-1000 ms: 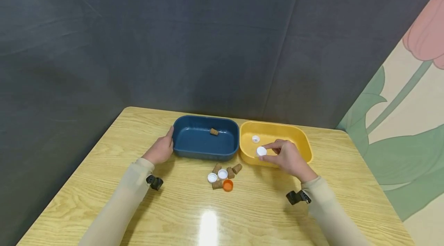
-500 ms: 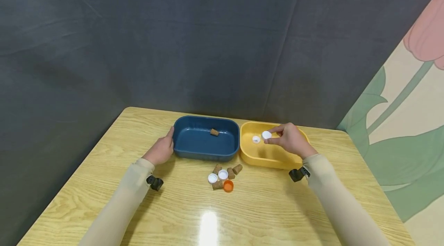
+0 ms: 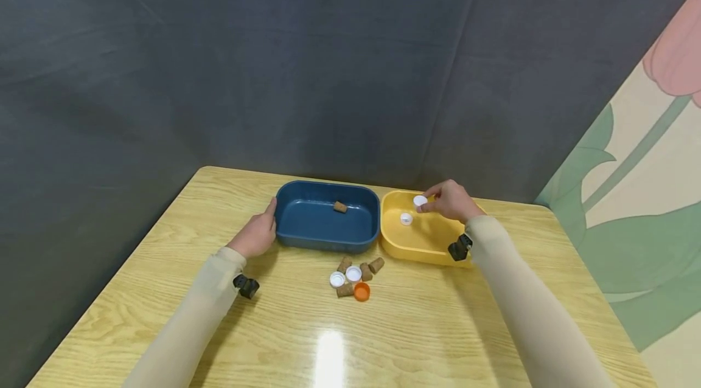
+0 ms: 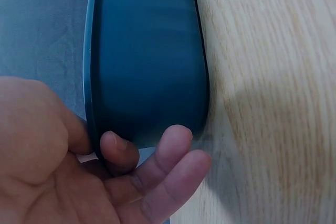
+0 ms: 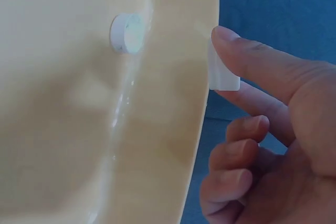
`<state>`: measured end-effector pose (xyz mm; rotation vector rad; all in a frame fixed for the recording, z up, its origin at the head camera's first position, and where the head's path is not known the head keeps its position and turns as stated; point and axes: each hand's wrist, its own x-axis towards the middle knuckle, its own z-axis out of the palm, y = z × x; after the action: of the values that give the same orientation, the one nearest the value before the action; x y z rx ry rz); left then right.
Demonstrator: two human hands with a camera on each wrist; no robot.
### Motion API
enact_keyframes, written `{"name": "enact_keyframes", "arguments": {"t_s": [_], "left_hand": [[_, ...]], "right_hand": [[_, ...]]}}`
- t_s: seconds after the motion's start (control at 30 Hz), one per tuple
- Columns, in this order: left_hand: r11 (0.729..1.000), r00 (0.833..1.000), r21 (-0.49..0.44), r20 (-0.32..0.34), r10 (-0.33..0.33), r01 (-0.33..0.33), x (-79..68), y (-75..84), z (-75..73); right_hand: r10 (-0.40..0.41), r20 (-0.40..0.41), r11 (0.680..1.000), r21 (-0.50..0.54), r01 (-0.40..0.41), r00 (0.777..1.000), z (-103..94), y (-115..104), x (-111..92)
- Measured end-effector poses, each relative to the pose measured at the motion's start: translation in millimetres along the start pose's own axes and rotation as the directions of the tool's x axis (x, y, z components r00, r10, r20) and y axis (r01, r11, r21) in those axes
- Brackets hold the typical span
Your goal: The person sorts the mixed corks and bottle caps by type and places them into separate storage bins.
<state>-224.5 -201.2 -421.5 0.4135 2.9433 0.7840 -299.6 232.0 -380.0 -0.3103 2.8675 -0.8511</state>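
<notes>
In the head view my right hand (image 3: 450, 200) is over the yellow tub (image 3: 424, 254), pinching a white bottle cap (image 3: 420, 201) between thumb and fingertips. The right wrist view shows this cap (image 5: 224, 72) edge-on near the tub's rim, with the other fingers curled loosely. A second white cap (image 5: 126, 33) lies inside the yellow tub. My left hand (image 3: 255, 233) is at the left end of the blue tub (image 3: 323, 245). Up close, its thumb and a bent finger (image 4: 119, 150) grip the tub's rim, while two other fingers extend beside the wall. One cork (image 3: 340, 207) lies inside the blue tub.
In front of the tubs is a small group: several corks (image 3: 345, 291), two white caps (image 3: 353, 273) and an orange cap (image 3: 362, 292). The tubs stand side by side near the back edge of the wooden table (image 3: 274, 339), before a dark cloth (image 3: 306, 59).
My right hand has carried the white cap from the front of the yellow tub toward its back. The left hand stays at the blue tub.
</notes>
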Motion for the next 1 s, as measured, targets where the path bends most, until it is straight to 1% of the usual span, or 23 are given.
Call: {"name": "enact_keyframes", "arguments": {"t_s": [0.13, 0.27, 0.5, 0.73, 1.0], "left_hand": [[1.0, 1.0, 0.001, 0.016, -0.012, 0.012, -0.8, -0.2, -0.2], [1.0, 1.0, -0.005, 0.017, -0.011, 0.011, 0.0, -0.9, 0.4], [1.0, 1.0, 0.007, 0.024, -0.007, 0.007, 1.4, -1.7, 0.8], [1.0, 1.0, 0.016, 0.009, 0.003, -0.003, 1.4, -3.1, 0.1], [1.0, 1.0, 0.013, 0.015, -0.004, 0.004, 1.0, -2.4, 1.1]], "right_hand": [[0.037, 0.05, 0.999, 0.022, -0.038, 0.998, 0.3, -1.0, 6.4], [0.063, 0.091, 0.997, 0.043, -0.067, 0.994, 1.3, -1.5, 10.0], [0.103, 0.123, 0.991, 0.07, -0.112, 0.987, 8.2, 0.8, 12.3], [0.121, 0.144, 0.989, 0.07, -0.132, 0.982, 11.6, 3.8, 15.0], [0.146, 0.178, 0.983, 0.083, -0.163, 0.973, 13.0, 4.0, 14.6]]}}
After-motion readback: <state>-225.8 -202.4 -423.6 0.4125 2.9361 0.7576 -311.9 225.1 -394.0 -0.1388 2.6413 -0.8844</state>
